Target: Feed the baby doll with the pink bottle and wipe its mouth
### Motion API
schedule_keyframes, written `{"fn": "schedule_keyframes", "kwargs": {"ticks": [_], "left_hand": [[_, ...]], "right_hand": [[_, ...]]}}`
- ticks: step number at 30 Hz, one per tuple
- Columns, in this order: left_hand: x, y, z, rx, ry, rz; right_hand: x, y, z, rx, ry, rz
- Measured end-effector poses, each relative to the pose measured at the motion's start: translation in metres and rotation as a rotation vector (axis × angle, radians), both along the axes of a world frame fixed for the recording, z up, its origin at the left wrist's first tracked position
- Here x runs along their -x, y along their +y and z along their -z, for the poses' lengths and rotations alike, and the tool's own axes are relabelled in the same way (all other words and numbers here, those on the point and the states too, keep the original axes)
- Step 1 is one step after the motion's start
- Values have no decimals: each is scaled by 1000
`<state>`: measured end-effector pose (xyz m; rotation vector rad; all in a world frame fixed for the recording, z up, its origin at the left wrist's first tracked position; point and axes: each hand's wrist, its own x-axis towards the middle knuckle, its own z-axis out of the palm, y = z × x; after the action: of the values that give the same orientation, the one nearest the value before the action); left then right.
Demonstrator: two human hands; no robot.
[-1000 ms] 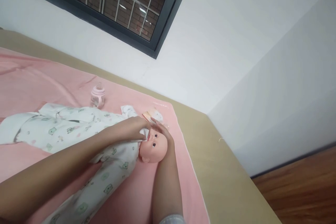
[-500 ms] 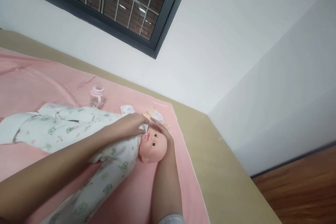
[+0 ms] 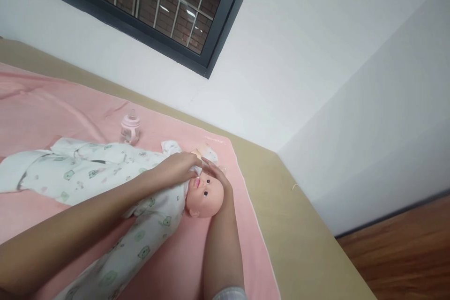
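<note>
A baby doll (image 3: 207,201) lies on its back in a white suit with green and grey animal prints. My left hand (image 3: 177,167) reaches across its chest, fingers closed on a small white cloth (image 3: 197,169) beside the doll's mouth. My right hand (image 3: 218,176) cups the far side of the doll's head, its fingers curved along the cheek and meeting my left fingertips. Part of the cloth is hidden under my left fingers. Beyond my hands lies a small printed piece of fabric (image 3: 210,152), partly covered.
A pink baby bottle (image 3: 130,127) with handles stands behind the doll. Under everything is a pink sheet (image 3: 253,243) on a tan surface (image 3: 291,225). White walls and a dark-framed barred window (image 3: 207,63) rise behind; a thin pale loop (image 3: 296,186) lies near the right edge.
My left hand has shifted slightly to the right with the white cloth, uncovering more of the doll's mouth. My right hand and the doll are practically still.
</note>
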<state>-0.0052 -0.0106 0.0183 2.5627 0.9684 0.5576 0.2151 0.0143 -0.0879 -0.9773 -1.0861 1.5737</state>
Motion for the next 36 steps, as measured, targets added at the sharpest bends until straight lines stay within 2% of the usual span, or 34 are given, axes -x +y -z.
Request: {"fn": "schedule_keyframes", "kwargs": {"ticks": [3,11,15,21,25,28,30,33,36], "left_hand": [[0,-2,-3,16,-40,1],[-2,-11,-6,61,-67,107],[-4,-11,-4,41,-72,97],[-6,-9,-1,18,-45,55],[-4,-5,0,-12,-67,21],[2,2,-1,-18,-94,-24],[8,7,-3,-15,-101,-55],[15,12,-7,5,-130,-117],[18,14,-8,27,-178,-173]], "right_hand": [[0,0,-2,6,13,-25],[2,-6,-14,27,-60,-26],[0,0,-8,28,-88,-23],[-4,9,5,22,-20,-38],[-5,6,4,1,-5,-36],[-7,1,-9,-40,3,-76],[-10,-5,-25,-95,20,-118],[-13,-14,-58,-170,5,-184],[-10,-25,-93,-268,-173,-313]]}}
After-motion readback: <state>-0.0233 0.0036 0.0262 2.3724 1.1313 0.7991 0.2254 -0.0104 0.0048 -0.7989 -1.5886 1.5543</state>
